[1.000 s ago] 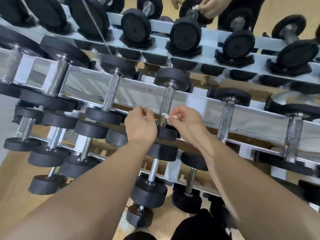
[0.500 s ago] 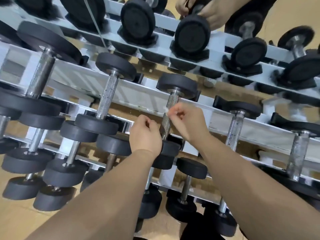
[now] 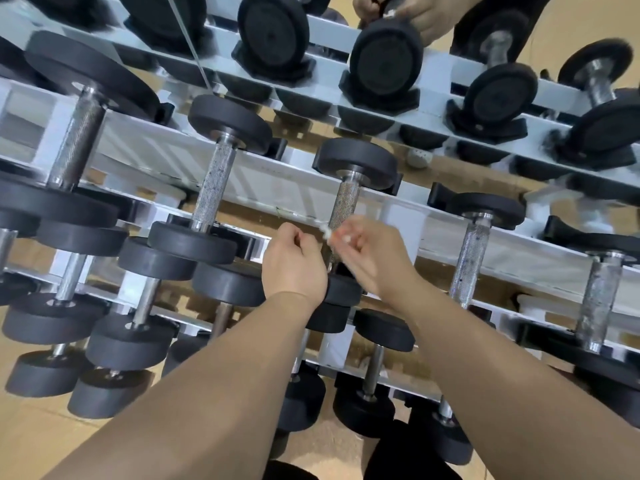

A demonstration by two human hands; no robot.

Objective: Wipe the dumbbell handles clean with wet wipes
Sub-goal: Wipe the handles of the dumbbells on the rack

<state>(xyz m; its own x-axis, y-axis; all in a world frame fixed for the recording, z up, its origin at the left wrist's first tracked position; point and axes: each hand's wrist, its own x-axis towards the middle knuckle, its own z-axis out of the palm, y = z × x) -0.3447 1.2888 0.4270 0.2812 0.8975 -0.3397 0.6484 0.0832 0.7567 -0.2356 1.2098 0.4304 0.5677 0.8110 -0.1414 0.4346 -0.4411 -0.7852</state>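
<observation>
A black dumbbell lies on the rack's middle tier, its knurled steel handle (image 3: 343, 206) running towards me. My right hand (image 3: 372, 252) pinches a small white wet wipe (image 3: 327, 232) against the handle's near end; the hand is blurred. My left hand (image 3: 294, 261) is curled just left of the handle, fingers folded in; whether it holds part of the wipe is hidden. The near weight plate sits under both hands, mostly covered.
The white tiered rack (image 3: 277, 178) holds several black dumbbells on each level; neighbouring handles (image 3: 213, 188) (image 3: 472, 258) lie left and right. A mirror behind shows a person's hands (image 3: 412, 12) reflected at the top. Wooden floor lies below.
Both hands have stayed at the same handle; my right hand with the wipe first slid farther along the handle, then came back towards the near end. The view moved closer to the rack.
</observation>
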